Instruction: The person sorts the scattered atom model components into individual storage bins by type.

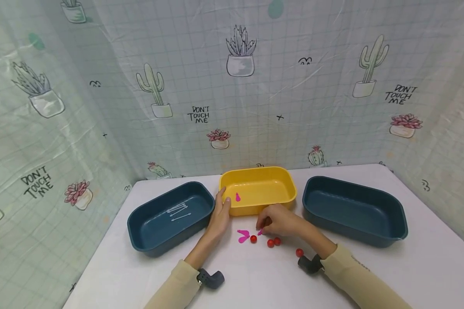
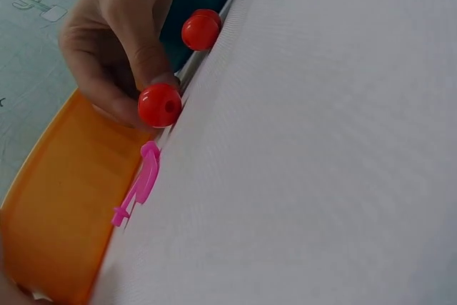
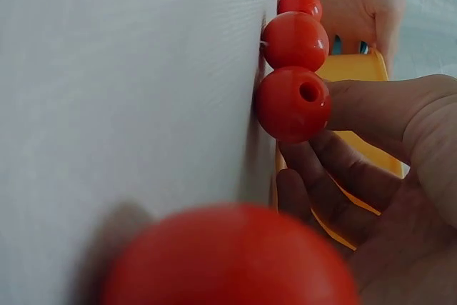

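Observation:
At the front left corner of the yellow bin, my left hand holds the rim between thumb and fingers. My right hand is low over the table just in front of that bin, thumb and index finger pinching a small pink plastic piece. More pink pieces lie on the table left of it, and another pink piece rests inside the yellow bin. Round red beads with holes surround the right hand: one red bead close to its fingertips, others toward the wrist.
A dark blue bin on the left contains several thin white sticks. To the right stands a second dark blue bin. A patterned cloth hangs behind the white table.

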`<state>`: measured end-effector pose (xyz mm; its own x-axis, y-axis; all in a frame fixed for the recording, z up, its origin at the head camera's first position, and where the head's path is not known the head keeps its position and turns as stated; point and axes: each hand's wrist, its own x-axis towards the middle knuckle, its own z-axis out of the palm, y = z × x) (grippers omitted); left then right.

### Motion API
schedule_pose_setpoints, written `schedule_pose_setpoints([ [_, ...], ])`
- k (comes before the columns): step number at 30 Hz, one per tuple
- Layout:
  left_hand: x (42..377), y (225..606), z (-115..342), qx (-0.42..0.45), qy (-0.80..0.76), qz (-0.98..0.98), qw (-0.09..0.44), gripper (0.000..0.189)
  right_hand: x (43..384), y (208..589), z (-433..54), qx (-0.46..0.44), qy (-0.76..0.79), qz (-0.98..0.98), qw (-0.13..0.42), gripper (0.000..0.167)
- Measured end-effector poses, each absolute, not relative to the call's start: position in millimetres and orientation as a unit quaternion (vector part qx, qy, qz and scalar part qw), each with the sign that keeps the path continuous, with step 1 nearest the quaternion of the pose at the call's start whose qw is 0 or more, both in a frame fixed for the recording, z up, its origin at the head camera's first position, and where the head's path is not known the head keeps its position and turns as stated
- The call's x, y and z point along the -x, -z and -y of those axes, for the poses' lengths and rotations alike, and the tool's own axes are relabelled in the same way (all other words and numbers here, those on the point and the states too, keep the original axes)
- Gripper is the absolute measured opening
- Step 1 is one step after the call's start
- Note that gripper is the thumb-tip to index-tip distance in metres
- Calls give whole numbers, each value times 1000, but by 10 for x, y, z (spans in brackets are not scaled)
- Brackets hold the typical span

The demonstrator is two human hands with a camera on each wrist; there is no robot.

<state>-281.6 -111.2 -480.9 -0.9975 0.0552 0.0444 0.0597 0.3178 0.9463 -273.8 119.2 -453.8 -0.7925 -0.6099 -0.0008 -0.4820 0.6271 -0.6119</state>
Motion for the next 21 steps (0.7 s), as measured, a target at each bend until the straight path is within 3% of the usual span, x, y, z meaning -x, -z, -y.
schedule_pose_setpoints([
  [21,2827,4826,1124,39,581,813,8,57,2759,4561,-1224,314,310,-888,132,11],
])
